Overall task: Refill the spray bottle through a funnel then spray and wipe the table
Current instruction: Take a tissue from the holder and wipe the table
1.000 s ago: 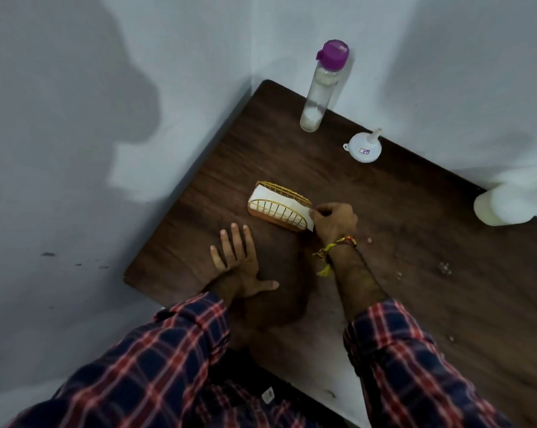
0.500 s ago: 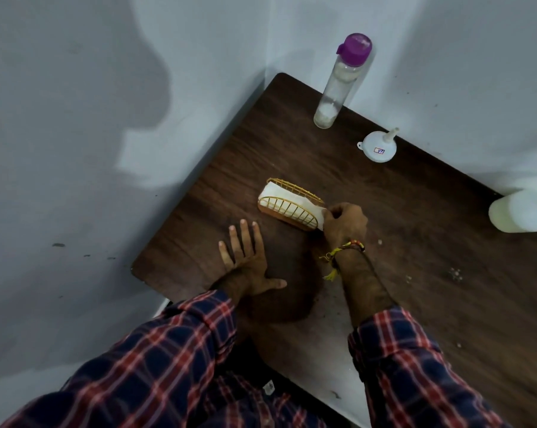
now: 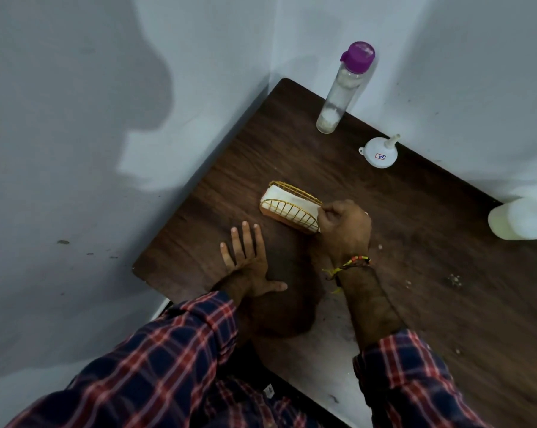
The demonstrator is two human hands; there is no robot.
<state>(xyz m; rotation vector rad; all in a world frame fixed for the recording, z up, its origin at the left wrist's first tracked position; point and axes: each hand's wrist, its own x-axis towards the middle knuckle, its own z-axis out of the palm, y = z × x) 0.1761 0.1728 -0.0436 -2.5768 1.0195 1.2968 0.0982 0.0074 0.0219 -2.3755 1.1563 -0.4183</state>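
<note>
R hand point(image 3: 342, 230) fingers curled, pinching white napkins point(image 3: 287, 203) at the gold wire holder point(image 3: 291, 208); L hand point(image 3: 248, 264) flat, fingers spread, on counter point(image 3: 415, 242).

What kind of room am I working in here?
Probably a plain indoor room: a dark wooden table pushed into a corner of bare pale walls, holding a napkin holder and a funnel.

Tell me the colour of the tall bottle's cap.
Purple; the cap on the clear bottle shows best in the head view.
</note>
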